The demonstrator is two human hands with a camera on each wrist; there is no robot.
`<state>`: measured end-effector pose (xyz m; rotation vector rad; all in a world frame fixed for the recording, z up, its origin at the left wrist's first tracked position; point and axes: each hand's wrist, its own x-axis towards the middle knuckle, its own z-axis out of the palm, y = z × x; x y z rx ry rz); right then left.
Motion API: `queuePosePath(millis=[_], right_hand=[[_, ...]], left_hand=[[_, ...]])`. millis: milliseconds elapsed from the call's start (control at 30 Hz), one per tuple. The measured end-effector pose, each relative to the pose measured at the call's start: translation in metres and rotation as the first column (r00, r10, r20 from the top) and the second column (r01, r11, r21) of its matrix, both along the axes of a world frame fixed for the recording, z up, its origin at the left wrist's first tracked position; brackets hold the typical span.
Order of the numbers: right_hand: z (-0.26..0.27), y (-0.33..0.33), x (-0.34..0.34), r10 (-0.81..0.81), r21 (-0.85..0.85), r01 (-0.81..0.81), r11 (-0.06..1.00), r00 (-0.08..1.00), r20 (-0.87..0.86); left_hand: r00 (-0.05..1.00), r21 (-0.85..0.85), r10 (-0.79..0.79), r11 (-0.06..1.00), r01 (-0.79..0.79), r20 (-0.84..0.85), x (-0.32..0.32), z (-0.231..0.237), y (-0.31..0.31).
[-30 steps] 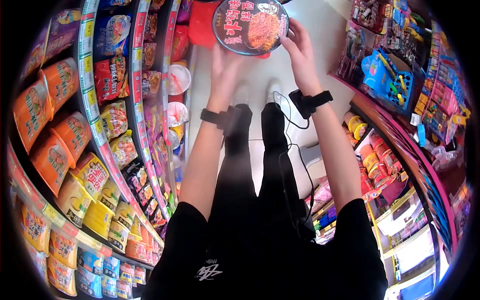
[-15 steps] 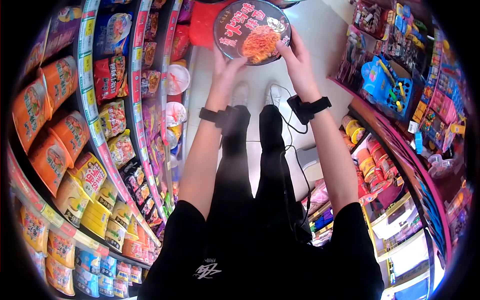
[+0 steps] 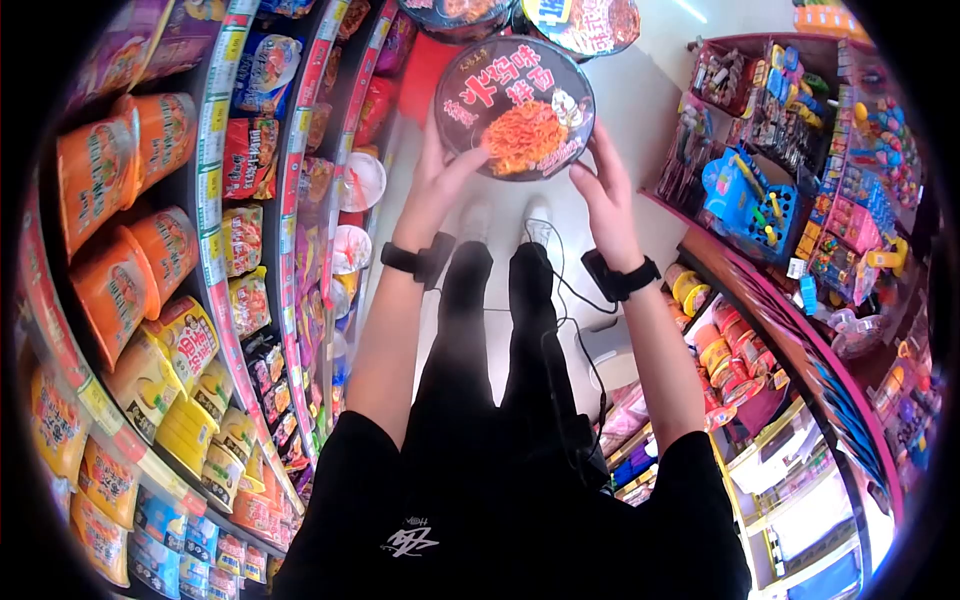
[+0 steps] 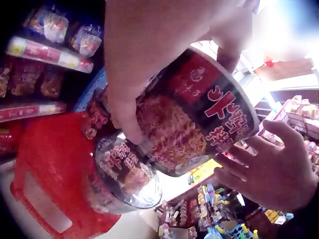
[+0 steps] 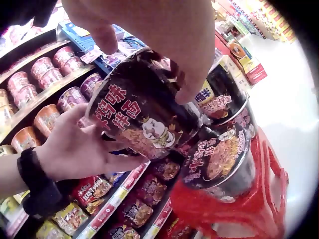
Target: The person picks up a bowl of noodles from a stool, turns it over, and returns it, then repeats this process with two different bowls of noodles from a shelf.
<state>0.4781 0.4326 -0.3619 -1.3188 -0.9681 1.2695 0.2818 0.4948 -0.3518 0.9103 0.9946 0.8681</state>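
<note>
Between the two hands is a round black noodle bowl [image 3: 515,108] with its printed lid up in the head view. The left hand [image 3: 440,170] grips its left side, thumb near the lid's edge. At its lower right edge, the right hand [image 3: 605,190] holds the bowl with thumb and fingers. In the left wrist view the bowl [image 4: 174,119] shows its printed side, and the far hand [image 4: 274,164] supports it from below. Another black bowl [image 5: 219,159] stands on a red plastic stool [image 5: 269,194] in the right wrist view.
Shelves of noodle cups and packets [image 3: 165,250] run along the left. A second black bowl [image 3: 460,12] and a yellow-edged bowl [image 3: 585,22] stand beyond the held one. Racks of small goods [image 3: 770,100] are at the right, with pale floor [image 3: 640,110] between.
The held bowl has come lower in the head view, nearer the body, with both hands. The head view has shifted, bringing the two bowls beyond it further into sight.
</note>
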Motion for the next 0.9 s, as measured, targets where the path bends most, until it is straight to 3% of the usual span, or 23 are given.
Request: queuePosePath(millis=[167,233,300,400,500,633,767,900], right_hand=[[0.039,-0.022,-0.017,0.03,0.055,-0.031,0.998,0.999,0.024],[0.057,-0.027,-0.032,-0.043,0.087,0.036,0.996,0.996,0.081],[0.075,-0.031,-0.039,-0.003,0.136,-0.01,0.991,0.995,0.098],[0.101,-0.038,-0.052,0.091,0.203,-0.149,0.968,0.959,0.269],[0.139,-0.044,-0.075,0.091,0.219,-0.139,0.966,0.972,0.217],[0.171,-0.055,-0.101,0.153,0.188,-0.178,0.966,0.979,0.136],[0.201,-0.062,-0.125,0.268,0.194,-0.286,0.938,0.956,0.116],[0.224,-0.071,-0.149,0.362,0.273,-0.381,0.883,0.925,0.121]], left_hand=[[0.998,0.044,0.038,0.998,-0.04,0.047,-0.027,0.034,-0.008],[0.999,0.036,0.019,0.999,-0.02,0.043,-0.043,0.056,-0.016],[0.993,0.1,-0.013,0.995,0.025,-0.113,-0.062,0.07,-0.024],[0.991,0.177,0.001,0.984,0.024,-0.137,-0.089,0.101,-0.04],[0.999,0.22,-0.002,0.975,0.009,-0.033,-0.11,0.129,-0.06],[0.997,0.254,-0.032,0.966,0.049,-0.071,-0.14,0.191,-0.089],[1.0,0.271,0.025,0.962,-0.029,0.019,-0.175,0.2,-0.121],[0.973,0.422,0.147,0.905,-0.059,-0.179,-0.202,0.209,-0.159]])
